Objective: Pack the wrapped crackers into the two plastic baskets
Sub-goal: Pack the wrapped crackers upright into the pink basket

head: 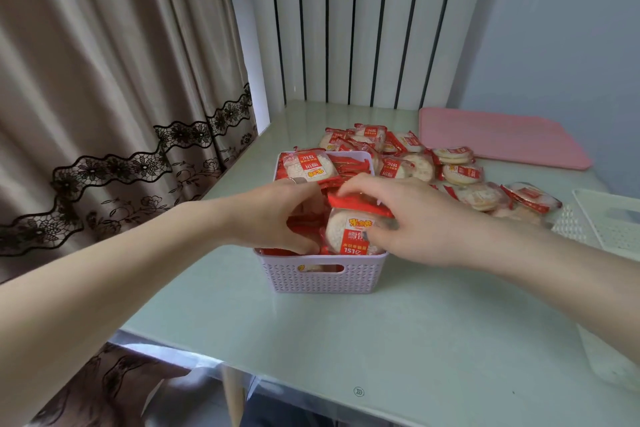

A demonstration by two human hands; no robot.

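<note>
Lilac lattice basket (323, 276) (red-and-white crackers (349, 234)).

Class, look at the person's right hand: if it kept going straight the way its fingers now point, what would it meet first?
The right hand points left across the lilac basket, holding an upright cracker packet. It would likely meet the left hand first, though depth is unclear.

Red-wrapped crackers (349, 236) upright in lilac basket (325, 276), more piled behind.
</note>
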